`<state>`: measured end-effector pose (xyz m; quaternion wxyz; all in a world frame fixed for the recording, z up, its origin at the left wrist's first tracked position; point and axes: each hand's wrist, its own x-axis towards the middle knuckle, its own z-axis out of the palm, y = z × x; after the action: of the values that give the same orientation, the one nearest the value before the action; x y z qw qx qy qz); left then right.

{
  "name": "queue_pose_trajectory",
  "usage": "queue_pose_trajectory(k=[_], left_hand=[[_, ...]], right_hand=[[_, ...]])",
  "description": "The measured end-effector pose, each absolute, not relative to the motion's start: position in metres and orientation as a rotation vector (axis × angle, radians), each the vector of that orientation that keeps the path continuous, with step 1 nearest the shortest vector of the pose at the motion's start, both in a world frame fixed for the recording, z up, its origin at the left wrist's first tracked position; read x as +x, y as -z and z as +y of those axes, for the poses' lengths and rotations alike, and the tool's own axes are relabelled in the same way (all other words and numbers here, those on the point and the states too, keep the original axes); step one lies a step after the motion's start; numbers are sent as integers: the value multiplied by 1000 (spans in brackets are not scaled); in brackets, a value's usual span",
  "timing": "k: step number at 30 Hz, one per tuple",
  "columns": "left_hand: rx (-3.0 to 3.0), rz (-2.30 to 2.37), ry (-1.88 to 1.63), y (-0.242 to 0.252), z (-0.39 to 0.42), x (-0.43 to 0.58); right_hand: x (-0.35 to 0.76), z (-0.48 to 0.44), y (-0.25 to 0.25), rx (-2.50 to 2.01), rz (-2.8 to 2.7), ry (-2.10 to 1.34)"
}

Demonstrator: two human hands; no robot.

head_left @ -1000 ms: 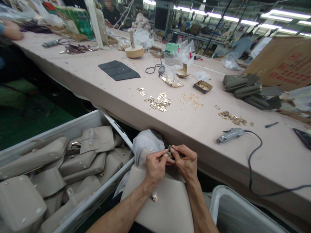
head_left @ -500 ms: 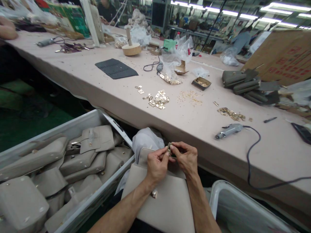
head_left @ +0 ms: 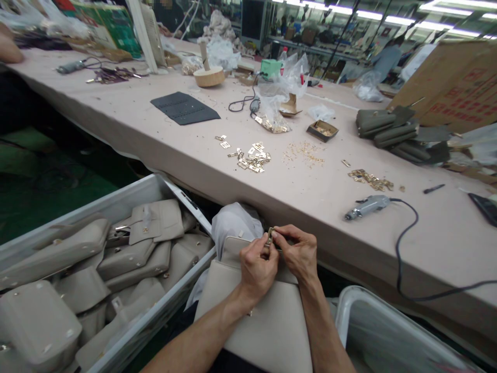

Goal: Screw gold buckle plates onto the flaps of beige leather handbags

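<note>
A beige bag [head_left: 267, 331] lies on my lap, its flap raised toward the table edge. Above the flap, my left hand [head_left: 259, 263] pinches a small metal plate [head_left: 271, 234] from the left. The fingers of my right hand [head_left: 298, 249] close on the same plate from the right. My left wrist and forearm partly cover a small metal clasp [head_left: 249, 313] on the bag's front. The fingers hide the lower part of the plate.
A white bin [head_left: 194, 207] of beige bags stands left, another bin [head_left: 363, 298] at lower right. On the table [head_left: 310, 202] are metal plates [head_left: 252, 158], scattered screws [head_left: 305, 154], a corded electric screwdriver [head_left: 367, 206] and more fittings [head_left: 370, 180]. A person's arm [head_left: 10, 45] shows far left.
My left hand has shifted slightly right, and its fingers have curled closer together at the plate. Its forearm now covers more of the clasp. My right hand has barely moved.
</note>
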<state>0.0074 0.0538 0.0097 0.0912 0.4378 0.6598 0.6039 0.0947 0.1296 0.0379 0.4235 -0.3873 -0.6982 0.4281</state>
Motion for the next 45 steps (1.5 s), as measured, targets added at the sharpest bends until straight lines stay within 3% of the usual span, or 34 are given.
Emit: queue_pose_trajectory(k=[27, 36, 40, 45], left_hand=[[1181, 1923, -1753, -7, 52, 10], [950, 1673, -1754, -10, 50, 8], [792, 1347, -1582, -14, 52, -4], [779, 1335, -1535, -12, 54, -12]], right_hand=[[104, 132, -38, -818, -1965, -857], [101, 136, -34, -971, -1613, -1329], [102, 137, -38, -901, -1596, -1367], [99, 134, -44, -905, -1592, -1429]])
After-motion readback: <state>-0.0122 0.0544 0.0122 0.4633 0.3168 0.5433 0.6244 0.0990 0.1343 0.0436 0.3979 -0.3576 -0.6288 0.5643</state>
